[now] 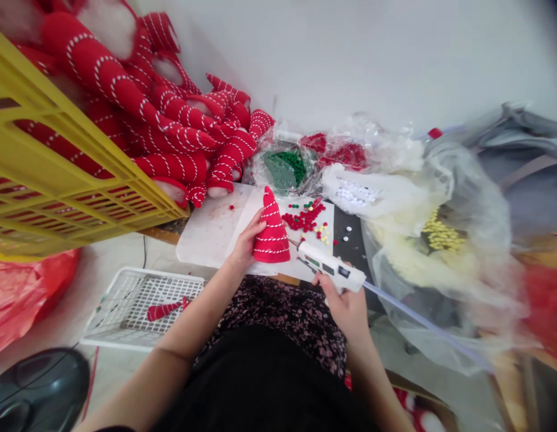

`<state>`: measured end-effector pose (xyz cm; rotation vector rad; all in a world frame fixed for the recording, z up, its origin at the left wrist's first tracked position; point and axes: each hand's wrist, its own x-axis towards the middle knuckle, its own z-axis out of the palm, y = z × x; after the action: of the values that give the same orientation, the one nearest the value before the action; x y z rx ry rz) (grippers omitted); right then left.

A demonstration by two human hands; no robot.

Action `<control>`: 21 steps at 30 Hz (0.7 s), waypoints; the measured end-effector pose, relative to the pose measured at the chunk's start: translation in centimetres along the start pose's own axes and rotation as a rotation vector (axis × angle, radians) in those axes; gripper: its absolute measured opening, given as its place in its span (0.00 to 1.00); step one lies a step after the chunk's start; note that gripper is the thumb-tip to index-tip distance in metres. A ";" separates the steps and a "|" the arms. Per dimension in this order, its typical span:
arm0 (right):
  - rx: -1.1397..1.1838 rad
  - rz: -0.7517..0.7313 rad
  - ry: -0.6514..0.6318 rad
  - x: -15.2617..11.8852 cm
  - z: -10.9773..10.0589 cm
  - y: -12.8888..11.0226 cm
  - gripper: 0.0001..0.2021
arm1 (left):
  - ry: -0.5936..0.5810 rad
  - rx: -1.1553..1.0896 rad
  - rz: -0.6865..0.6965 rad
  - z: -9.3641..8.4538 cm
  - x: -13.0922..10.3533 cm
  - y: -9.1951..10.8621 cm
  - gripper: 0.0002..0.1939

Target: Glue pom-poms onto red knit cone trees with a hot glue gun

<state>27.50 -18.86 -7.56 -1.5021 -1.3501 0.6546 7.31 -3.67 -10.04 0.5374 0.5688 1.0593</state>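
My left hand point(250, 240) grips a red cone-shaped felt hat point(273, 237) with white twisted cord around it, its tip pointing up. My right hand point(348, 303) is wrapped round the handle of a white glue gun point(330, 265). The gun's nozzle points left and is close to the hat's right side; whether they touch I cannot tell. A long pale glue stick point(413, 312) sticks out of the back of the gun. Behind the hat, small red pompoms point(303, 219) lie with a few green and pale yellow ones on white paper point(210, 225).
Red corded pieces point(179, 120) are heaped at upper left by a yellow crate point(66, 162). Bags hold green pompoms point(287, 168), red pompoms point(345, 155), white pompoms point(357, 193) and yellow pompoms point(442, 231). A white basket point(125, 282) with a small red piece stands at lower left.
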 end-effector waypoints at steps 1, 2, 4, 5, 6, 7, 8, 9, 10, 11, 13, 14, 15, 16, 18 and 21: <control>-0.042 -0.021 0.036 -0.1 -0.1 0.1 0.09 | 0.008 -0.002 -0.001 0.0 0.0 0.0 0.39; -0.073 -0.038 0.063 -0.2 -0.2 0.1 0.09 | 0.016 -0.001 -0.002 0.1 0.1 -0.1 0.38; -0.087 -0.075 0.087 -0.4 -0.4 -0.1 0.09 | 0.029 0.007 0.000 0.2 0.2 -0.2 0.35; -0.076 -0.091 0.087 -0.6 -0.5 -0.3 0.09 | 0.034 0.015 0.005 0.3 0.2 -0.3 0.33; -0.064 -0.100 0.077 -0.7 -0.5 -0.6 0.09 | 0.033 0.027 0.014 0.4 0.3 -0.4 0.32; -0.057 -0.101 0.057 -0.8 -0.6 -0.8 0.09 | 0.026 0.045 0.023 0.6 0.3 -0.5 0.30; -0.055 -0.096 0.029 -0.9 -0.6 -1.1 0.09 | 0.012 0.068 0.033 0.7 0.3 -0.6 0.29; -0.055 -0.088 -0.001 -1.0 -0.6 -1.4 0.08 | -0.003 0.097 0.040 0.9 0.2 -0.6 0.29; -0.056 -0.083 -0.033 -1.1 -0.6 -1.7 0.08 | -0.018 0.129 0.044 1.1 0.1 -0.6 0.29; -0.057 -0.085 -0.060 -1.2 -0.6 -1.9 0.07 | -0.032 0.164 0.044 1.3 -0.1 -0.6 0.29; -0.063 -0.101 -0.074 -1.3 -0.6 -2.2 0.07 | -0.055 0.232 0.045 1.9 -0.5 -0.5 0.31; -0.070 -0.110 -0.071 -1.3 -0.5 -2.3 0.07 | -0.064 0.262 0.050 2.1 -0.8 -0.5 0.32; -0.078 -0.119 -0.067 -1.3 -0.5 -2.4 0.07 | -0.071 0.290 0.061 2.4 -1.0 -0.4 0.32; -0.087 -0.127 -0.063 -1.3 -0.4 -2.5 0.07 | -0.076 0.314 0.076 2.6 -1.2 -0.3 0.32; -0.104 -0.139 -0.058 -1.3 -0.3 -2.5 0.07 | -0.073 0.350 0.109 2.9 -1.4 -0.3 0.31; -0.129 -0.171 -0.051 -1.2 -0.3 -2.8 0.07 | -0.047 0.390 0.141 3.1 -1.5 -0.3 0.31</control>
<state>26.33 -20.33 -5.20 -1.4593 -1.5655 0.5080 9.02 -5.60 -7.69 0.9536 0.7088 1.0698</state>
